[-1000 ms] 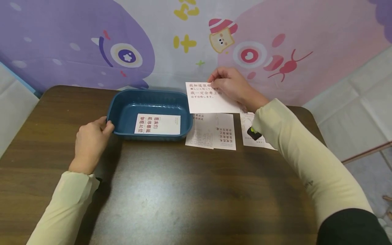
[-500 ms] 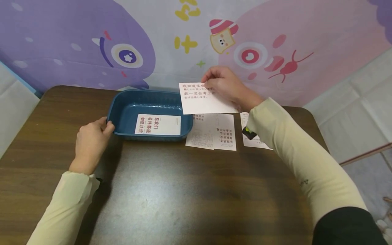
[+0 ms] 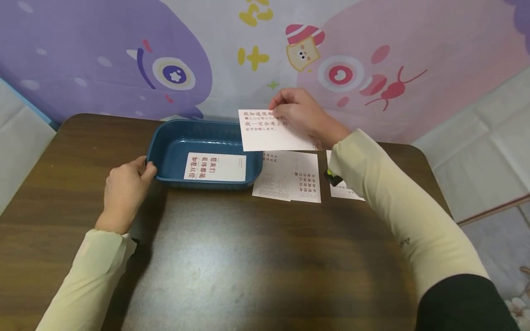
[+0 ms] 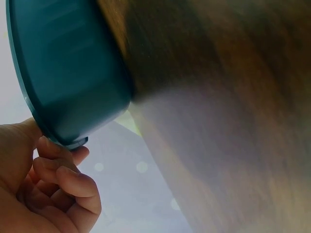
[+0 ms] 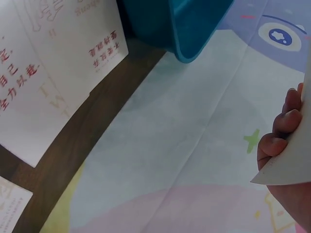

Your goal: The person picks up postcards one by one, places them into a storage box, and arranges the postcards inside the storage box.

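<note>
A dark teal rectangular dish point(image 3: 207, 185) stands toward the back left of the table. My left hand point(image 3: 125, 188) pinches its left rim between thumb and curled fingers, as the left wrist view also shows. Inside the dish lies a white card point(image 3: 232, 168) with red lettering. My right hand point(image 3: 304, 115) holds up another white card point(image 3: 265, 138) with red writing by its upper edge; the card overlaps the dish's right end in the head view. In the right wrist view, fingers point(image 5: 286, 121) curl behind that held card point(image 5: 291, 167).
Right beside the dish, overlapping white cards point(image 3: 285, 179) lie on the brown wooden table point(image 3: 232, 257). Farther right, more card paper point(image 3: 345, 191) is partly hidden under the right sleeve. A cartoon-printed cloth point(image 3: 232, 59) hangs directly behind the table's back edge.
The right hand has moved left with its card, which now covers part of the dish's right end. The left hand stays on the rim.
</note>
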`<state>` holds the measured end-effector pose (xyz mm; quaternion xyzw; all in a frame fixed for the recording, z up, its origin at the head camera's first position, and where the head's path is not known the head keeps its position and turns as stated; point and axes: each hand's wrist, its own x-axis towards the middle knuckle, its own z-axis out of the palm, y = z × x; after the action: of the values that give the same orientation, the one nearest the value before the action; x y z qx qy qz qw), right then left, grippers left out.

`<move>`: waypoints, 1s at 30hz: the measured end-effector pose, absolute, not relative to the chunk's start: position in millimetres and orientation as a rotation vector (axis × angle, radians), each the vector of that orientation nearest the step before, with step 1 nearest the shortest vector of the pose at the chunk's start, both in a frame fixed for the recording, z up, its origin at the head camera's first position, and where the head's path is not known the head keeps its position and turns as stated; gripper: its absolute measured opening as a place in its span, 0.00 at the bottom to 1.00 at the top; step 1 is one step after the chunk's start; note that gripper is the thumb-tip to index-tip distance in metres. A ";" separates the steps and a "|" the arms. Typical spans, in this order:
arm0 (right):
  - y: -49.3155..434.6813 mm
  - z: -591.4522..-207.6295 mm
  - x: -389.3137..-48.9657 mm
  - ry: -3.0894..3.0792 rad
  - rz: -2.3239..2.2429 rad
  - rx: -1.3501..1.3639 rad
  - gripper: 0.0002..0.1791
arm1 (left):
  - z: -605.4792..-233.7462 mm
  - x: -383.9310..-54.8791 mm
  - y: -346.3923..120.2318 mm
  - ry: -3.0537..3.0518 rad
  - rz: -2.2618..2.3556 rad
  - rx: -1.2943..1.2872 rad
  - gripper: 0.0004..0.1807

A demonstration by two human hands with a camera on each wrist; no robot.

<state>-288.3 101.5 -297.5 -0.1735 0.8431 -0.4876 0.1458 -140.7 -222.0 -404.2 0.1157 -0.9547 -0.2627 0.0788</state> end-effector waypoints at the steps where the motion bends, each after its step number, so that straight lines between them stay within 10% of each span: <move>1: 100.1 -297.6 -288.2 2.429 -1.403 -0.507 0.06 | -403.9 -140.5 -221.8 -2.857 -0.780 0.345 0.23; 30: 65.8 -295.4 -288.4 2.483 -1.305 -0.623 0.07 | -402.8 -141.1 -221.3 -2.877 -0.782 0.371 0.25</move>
<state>-288.4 65.8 -295.4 -0.2147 0.8564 -0.4501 0.1336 -141.1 -221.3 -402.8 0.1232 -0.9553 -0.2597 0.0687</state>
